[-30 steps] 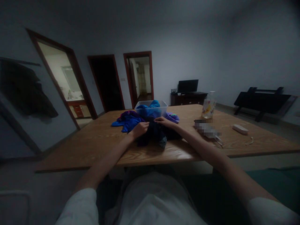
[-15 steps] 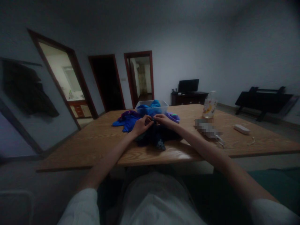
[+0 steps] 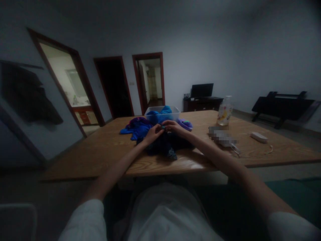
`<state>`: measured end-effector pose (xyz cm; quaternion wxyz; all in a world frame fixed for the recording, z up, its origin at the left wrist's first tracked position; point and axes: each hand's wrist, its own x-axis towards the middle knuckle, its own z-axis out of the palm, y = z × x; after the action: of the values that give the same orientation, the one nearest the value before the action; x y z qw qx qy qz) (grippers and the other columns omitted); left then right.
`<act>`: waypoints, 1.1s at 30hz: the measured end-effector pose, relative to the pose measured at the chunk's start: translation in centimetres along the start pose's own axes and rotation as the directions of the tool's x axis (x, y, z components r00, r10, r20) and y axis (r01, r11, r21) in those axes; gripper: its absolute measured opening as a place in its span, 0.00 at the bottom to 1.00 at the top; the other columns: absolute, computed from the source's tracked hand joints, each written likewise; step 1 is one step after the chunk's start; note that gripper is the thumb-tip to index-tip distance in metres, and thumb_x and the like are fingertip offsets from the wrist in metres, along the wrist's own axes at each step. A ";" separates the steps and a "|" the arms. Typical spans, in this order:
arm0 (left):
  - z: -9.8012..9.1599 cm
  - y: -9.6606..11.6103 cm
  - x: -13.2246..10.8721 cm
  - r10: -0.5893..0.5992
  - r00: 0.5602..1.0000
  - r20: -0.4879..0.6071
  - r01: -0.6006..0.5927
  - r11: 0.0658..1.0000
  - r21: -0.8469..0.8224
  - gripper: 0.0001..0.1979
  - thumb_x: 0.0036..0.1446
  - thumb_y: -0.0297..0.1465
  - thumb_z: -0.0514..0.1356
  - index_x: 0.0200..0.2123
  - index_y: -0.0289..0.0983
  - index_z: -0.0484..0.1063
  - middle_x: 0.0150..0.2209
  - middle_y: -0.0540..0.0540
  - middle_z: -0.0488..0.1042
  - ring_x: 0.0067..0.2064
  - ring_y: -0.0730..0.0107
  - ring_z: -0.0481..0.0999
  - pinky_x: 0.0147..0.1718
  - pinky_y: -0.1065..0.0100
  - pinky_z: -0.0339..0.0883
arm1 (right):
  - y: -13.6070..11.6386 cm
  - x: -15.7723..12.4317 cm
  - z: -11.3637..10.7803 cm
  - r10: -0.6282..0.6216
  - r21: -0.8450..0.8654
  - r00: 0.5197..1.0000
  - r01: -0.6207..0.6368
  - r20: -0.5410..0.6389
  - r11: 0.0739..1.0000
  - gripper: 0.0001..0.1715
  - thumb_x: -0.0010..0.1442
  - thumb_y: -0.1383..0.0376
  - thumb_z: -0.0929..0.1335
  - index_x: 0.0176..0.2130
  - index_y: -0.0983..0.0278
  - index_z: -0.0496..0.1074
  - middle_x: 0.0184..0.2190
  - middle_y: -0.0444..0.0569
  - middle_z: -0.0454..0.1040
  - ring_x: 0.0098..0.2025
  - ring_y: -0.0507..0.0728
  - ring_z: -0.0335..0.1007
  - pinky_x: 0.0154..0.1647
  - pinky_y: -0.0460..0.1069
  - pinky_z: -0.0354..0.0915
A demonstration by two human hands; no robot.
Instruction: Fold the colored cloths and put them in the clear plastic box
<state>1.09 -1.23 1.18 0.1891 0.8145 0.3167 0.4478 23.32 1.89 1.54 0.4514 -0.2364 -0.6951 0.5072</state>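
A dark piece of cloth point(image 3: 160, 145) lies bunched on the table in front of me, with a small patterned part point(image 3: 172, 154) at its near end. My left hand point(image 3: 154, 133) and my right hand point(image 3: 174, 127) meet above it, both with closed fingers pinching the cloth. A small greenish bit shows between the fingertips; I cannot make out what it is. Just left of my left hand lies bright blue fabric point(image 3: 139, 130) with a purple part. Behind the hands stands a clear plastic box point(image 3: 175, 116) holding blue cloth point(image 3: 160, 114). A purple item point(image 3: 185, 125) sits right of the box.
On the right of the wooden table point(image 3: 100, 150) stand a clear patterned bottle point(image 3: 224, 113), a blurred-out object point(image 3: 222, 136) with a cord, and a white oblong item point(image 3: 259, 137) with a strap. The table's near edge runs in front of my body.
My hands stay together at the dark cloth, with small finger movements. A greenish bit now shows between the fingertips. The view has shifted slightly.
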 end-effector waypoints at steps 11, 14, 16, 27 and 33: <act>-0.1 -0.4 0.1 0.006 0.997 -0.075 -0.008 1.000 -0.020 0.16 0.63 0.45 0.63 0.42 0.39 0.69 0.39 0.49 0.75 0.40 0.66 0.75 0.41 0.66 0.69 | -1.3 -0.2 0.6 -0.079 -0.166 0.997 0.077 -0.003 0.983 0.26 0.55 0.56 0.77 0.51 0.63 0.76 0.42 0.47 0.78 0.38 0.54 0.73 0.40 0.48 0.70; -0.2 0.0 0.0 0.004 0.997 -0.073 -0.005 1.000 -0.015 0.16 0.65 0.45 0.61 0.42 0.39 0.70 0.38 0.49 0.76 0.39 0.66 0.76 0.41 0.66 0.69 | -0.8 0.0 0.5 -0.086 -0.179 0.996 0.081 -0.022 0.981 0.26 0.56 0.54 0.77 0.50 0.64 0.77 0.42 0.48 0.78 0.38 0.54 0.73 0.40 0.48 0.70; -0.3 0.1 0.0 0.010 0.998 -0.070 -0.012 0.999 -0.035 0.15 0.65 0.45 0.62 0.43 0.38 0.70 0.39 0.48 0.76 0.40 0.66 0.76 0.41 0.66 0.70 | -0.7 0.1 0.4 -0.098 -0.199 0.993 0.082 -0.068 0.976 0.26 0.56 0.53 0.77 0.50 0.64 0.77 0.41 0.48 0.79 0.38 0.54 0.73 0.40 0.48 0.70; -0.3 0.3 0.0 -0.003 1.000 0.031 0.006 0.995 -0.098 0.26 0.70 0.50 0.50 0.32 0.38 0.76 0.37 0.45 0.79 0.43 0.60 0.78 0.50 0.61 0.69 | -2.4 -0.2 0.8 -0.268 -0.411 0.953 0.189 -0.143 0.892 0.18 0.57 0.53 0.74 0.40 0.63 0.76 0.38 0.49 0.78 0.40 0.57 0.72 0.43 0.51 0.69; -0.2 0.0 0.4 -0.084 0.993 -0.084 0.076 0.992 -0.098 0.24 0.65 0.55 0.57 0.36 0.38 0.73 0.34 0.47 0.77 0.38 0.63 0.76 0.42 0.64 0.70 | -3.2 -0.8 2.0 -0.234 -0.421 0.969 0.178 -0.084 0.890 0.21 0.58 0.50 0.73 0.41 0.64 0.75 0.37 0.51 0.77 0.39 0.59 0.70 0.41 0.51 0.68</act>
<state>1.05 -0.97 1.51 0.2314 0.7707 0.3356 0.4897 22.35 -0.87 3.99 0.4881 -0.2835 -0.7756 0.2825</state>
